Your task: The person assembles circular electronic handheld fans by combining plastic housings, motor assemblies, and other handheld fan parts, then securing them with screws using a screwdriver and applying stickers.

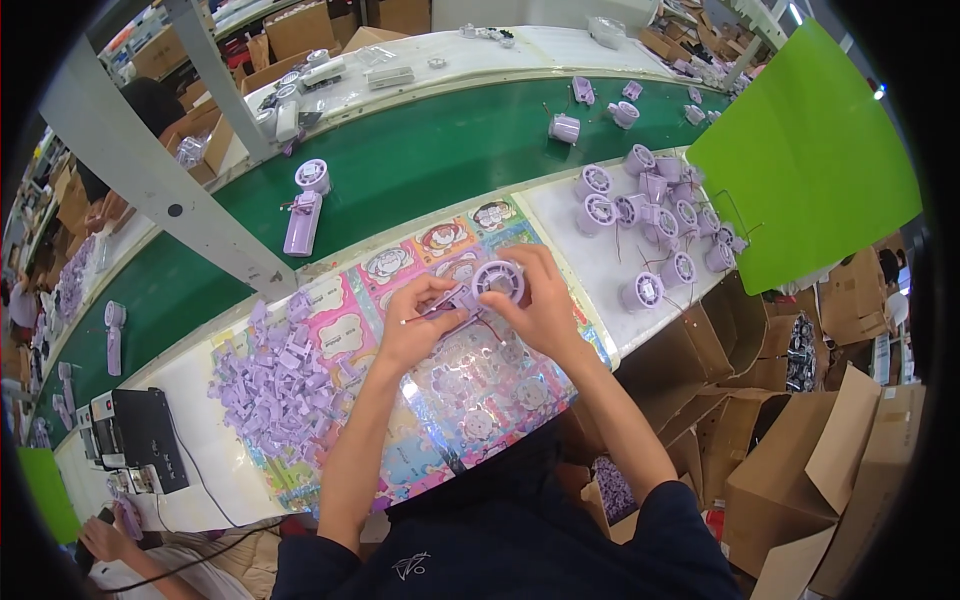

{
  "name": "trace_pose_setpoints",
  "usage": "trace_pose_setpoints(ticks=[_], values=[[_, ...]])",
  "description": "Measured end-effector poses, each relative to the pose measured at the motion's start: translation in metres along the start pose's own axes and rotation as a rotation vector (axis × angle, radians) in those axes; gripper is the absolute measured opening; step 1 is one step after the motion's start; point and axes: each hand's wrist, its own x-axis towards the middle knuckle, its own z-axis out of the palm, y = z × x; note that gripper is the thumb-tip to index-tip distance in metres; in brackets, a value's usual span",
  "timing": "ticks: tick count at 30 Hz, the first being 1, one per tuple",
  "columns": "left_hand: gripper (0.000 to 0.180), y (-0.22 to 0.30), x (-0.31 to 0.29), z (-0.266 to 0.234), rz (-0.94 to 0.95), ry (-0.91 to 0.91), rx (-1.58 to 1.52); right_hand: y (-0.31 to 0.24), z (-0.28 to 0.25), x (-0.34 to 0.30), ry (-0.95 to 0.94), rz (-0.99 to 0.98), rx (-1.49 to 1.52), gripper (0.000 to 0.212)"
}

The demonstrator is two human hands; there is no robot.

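Above a colourful printed mat (425, 425), both hands are closed around lavender plastic parts. My right hand (545, 305) grips a round fan head (498, 282) by its ringed rim, with the thumb at its front. A small lavender piece (455, 304) with an open hollow is pinched in my left hand (412, 325), right up against the fan head. Whether the two parts are joined, I cannot tell. Thin wires show near the fingers. To the left of my left forearm lies a heap of small lavender plastic pieces (280, 375).
Several lavender fan heads with wires (660, 225) stand at the right under a green panel (810, 160). Behind the mat runs a green conveyor belt (420, 150) carrying a handheld fan (303, 225). A metal post (165, 185) rises at left; cardboard boxes (780, 480) are at lower right.
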Motion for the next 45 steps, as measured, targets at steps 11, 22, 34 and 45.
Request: trace_pose_setpoints(ticks=[11,22,34,45], values=[[0.037,0.007,0.047,-0.015,0.063,0.269,-0.012,0.028,0.031,-0.056,0.180,0.538,0.168,0.021],[0.050,0.006,0.210,-0.078,-0.378,0.777,0.563,0.025,0.036,-0.059,0.089,0.546,0.088,0.017],[0.055,-0.022,0.223,-0.129,-0.482,0.830,0.505,0.021,0.040,-0.050,0.088,0.561,0.098,0.017],[0.009,-0.021,0.053,0.019,0.220,0.479,0.373,0.033,0.047,-0.022,-0.016,0.443,-0.064,0.010]])
